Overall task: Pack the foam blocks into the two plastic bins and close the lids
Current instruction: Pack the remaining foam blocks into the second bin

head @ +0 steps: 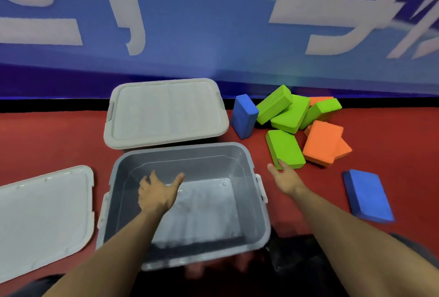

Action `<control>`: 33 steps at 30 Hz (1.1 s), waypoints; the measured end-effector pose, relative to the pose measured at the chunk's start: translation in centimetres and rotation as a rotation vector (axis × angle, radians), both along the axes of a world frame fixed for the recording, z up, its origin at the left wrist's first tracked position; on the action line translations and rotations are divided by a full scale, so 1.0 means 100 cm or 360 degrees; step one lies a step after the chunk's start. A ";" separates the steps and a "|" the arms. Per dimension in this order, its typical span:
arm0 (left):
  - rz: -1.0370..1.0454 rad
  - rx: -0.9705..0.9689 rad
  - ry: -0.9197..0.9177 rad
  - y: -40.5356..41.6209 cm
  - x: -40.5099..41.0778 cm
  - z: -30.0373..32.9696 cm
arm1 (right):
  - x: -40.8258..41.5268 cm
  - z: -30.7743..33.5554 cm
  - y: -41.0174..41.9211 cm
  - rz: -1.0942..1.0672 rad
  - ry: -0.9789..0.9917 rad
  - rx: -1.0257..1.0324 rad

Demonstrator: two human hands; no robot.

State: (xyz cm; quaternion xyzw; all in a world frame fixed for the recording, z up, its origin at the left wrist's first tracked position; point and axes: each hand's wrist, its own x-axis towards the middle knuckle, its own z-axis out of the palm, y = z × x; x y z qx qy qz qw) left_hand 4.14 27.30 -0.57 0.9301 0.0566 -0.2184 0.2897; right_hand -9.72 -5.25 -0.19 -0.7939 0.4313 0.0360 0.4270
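An open grey bin point(251, 173) stands in front of me on the red floor, with nothing inside. My left hand point(158, 191) hovers over its inside, fingers spread and holding nothing. My right hand point(286, 177) reaches right of the bin, its fingertips at the near end of a green foam block point(285, 148). A second bin behind it is covered by its lid point(164, 112). A loose lid point(45, 216) lies at the left. More green blocks point(288, 112), orange blocks point(323, 142) and a standing blue block point(244, 116) are piled at the right; another blue block point(367, 195) lies apart.
A blue banner wall point(213, 23) with white characters runs along the back, close behind the covered bin and the block pile. Red floor point(47, 144) stretches out on the left between the banner and the loose lid.
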 end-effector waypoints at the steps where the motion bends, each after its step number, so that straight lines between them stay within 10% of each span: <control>1: -0.0043 -0.0070 -0.0027 -0.018 0.002 0.006 | 0.001 0.008 -0.012 -0.0027 -0.0010 -0.0025; 11: -0.0523 -0.0431 -0.0383 -0.264 0.059 -0.027 | 0.028 -0.091 -0.175 -0.0383 0.0128 0.0143; 19: -0.0768 -0.0222 -0.0415 -0.443 0.175 -0.142 | 0.082 -0.269 -0.278 -0.1320 -0.0112 0.0498; 33: -0.0412 -0.0493 -0.0694 -0.433 0.198 -0.161 | 0.078 -0.304 -0.236 -0.1403 -0.0368 0.0176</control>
